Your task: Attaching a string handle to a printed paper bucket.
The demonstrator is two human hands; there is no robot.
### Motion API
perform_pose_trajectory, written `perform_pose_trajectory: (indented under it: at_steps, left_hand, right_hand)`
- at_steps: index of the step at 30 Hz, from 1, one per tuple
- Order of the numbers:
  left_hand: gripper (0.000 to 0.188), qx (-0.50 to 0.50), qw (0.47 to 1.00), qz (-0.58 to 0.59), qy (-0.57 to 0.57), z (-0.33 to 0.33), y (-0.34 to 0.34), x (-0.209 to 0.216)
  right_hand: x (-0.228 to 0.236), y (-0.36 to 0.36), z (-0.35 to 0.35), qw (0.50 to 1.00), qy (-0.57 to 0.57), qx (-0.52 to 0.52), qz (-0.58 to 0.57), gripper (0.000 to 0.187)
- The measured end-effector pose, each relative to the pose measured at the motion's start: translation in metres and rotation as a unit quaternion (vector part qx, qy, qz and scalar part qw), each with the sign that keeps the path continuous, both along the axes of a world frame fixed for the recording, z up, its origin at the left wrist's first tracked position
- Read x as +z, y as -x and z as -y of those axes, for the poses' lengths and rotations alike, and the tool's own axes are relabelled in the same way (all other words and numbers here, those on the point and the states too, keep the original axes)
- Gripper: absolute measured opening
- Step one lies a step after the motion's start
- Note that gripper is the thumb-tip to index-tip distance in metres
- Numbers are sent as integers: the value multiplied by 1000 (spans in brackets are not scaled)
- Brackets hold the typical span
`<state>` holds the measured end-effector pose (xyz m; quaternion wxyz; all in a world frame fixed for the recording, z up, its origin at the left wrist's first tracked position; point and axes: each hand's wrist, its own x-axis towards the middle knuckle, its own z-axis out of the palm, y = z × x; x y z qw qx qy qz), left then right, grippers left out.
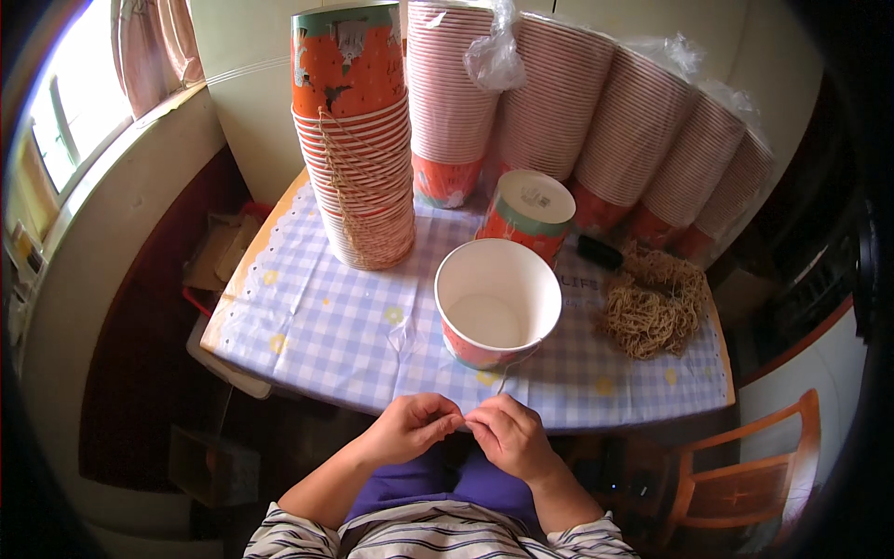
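Note:
A paper bucket [498, 298] with a white inside and a red-orange patterned outside stands upright near the table's front edge, its mouth tilted towards me. From its lower right side a thin string [506, 380] runs down to my right hand [510, 436], which pinches it between closed fingers. My left hand [416, 428] is closed in a pinch too, its fingertips meeting those of the right just in front of the table edge. Whatever lies between the fingertips is too small to make out. Both hands are below the bucket and apart from it.
At the back left rises a tall stack of nested buckets [358, 177] with strings hanging down it. Plastic-wrapped bucket stacks [559, 93] line the back. An upside-down bucket [535, 200], a black object [599, 252] and a heap of tan strings [656, 307] share the checked tablecloth [345, 317]. A wooden chair [745, 475] stands right.

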<state>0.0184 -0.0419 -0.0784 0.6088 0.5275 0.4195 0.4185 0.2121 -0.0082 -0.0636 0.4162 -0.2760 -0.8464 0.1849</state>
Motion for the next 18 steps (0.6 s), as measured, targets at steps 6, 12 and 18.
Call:
perform_pose_trajectory:
  at_steps: [6,12,18]
  left_hand:
    - [14,16,998,-31,-44,1,-1,4]
    - [14,7,998,-38,-43,3,1,10]
    - [10,-10,982,-127,-143,-1,5,22]
  right_hand:
    - [-4,-2,4,999,-35,4,-19,21]
    - [-5,-3,4,997,-78,0,-1,25]
    - [-1,0,3,997,-69,8,-29,22]
